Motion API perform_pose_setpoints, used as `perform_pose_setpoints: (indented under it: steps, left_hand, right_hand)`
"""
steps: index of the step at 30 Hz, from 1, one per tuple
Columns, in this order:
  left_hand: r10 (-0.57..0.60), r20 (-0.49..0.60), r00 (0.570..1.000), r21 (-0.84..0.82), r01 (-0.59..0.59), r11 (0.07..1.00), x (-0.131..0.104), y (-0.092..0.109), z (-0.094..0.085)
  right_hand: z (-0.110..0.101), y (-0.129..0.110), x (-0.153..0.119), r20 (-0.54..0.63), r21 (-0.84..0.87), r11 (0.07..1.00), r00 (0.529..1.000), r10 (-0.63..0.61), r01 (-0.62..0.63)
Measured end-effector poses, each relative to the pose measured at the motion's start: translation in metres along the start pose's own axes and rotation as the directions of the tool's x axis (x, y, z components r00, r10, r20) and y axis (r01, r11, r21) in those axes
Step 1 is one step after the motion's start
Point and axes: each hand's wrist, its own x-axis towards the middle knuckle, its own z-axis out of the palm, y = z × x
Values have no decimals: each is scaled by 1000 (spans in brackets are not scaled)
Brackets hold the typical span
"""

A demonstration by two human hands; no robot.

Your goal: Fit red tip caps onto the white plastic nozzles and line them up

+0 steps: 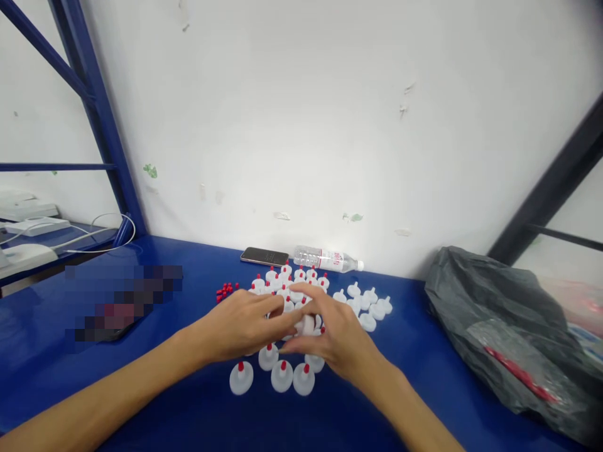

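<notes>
My right hand (336,326) curls its thumb and fingers around a white nozzle cap (308,325), held above the blue table (188,395). My left hand (249,321) meets it from the other side, its fingers bent together at the cap; what they pinch is hidden. Beneath and around both hands stand many white nozzle caps with red tips (281,376), round discs with a short upright spout. To the right lies a group of white nozzle caps without red tips (367,321). Small loose red tips (225,291) lie in a pile left of the hands.
A phone (264,256) and a clear plastic bottle (327,258) lie along the wall. At the right is a dark plastic bag (471,314) with a clear packet on it. A blurred-out item (122,307) sits at left. Blue metal posts (101,119) stand at the table's left end.
</notes>
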Motion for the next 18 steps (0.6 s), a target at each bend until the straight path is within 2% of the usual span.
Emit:
perform_pose_setpoints:
  steps: [5, 8, 11, 14, 16, 18]
  left_hand:
    - [49, 31, 998, 8, -49, 999, 1, -1, -1]
    - [41, 11, 999, -41, -41, 998, 4, -2, -4]
    - [-13, -67, 998, -118, 5, 993, 8, -1, -7]
    - [-89, -59, 994, -249, 72, 966, 10, 1, -7]
    - [-131, -34, 991, -350, 111, 930, 8, -2, -8]
    - [-236, -40, 971, -411, 199, 890, 2, -13, -11]
  right_hand:
    - [4, 1, 0, 35, 20, 1000, 999, -19, 18]
    - [3, 6, 1, -12, -91, 988, 991, -130, 129]
    - [5, 7, 4, -82, -266, 919, 943, -323, 291]
    - [5, 4, 7, -88, -416, 816, 876, -475, 401]
    - [-1, 4, 8, -65, -488, 757, 847, -527, 433]
    - [-15, 9, 6, -72, -546, 731, 846, -529, 410]
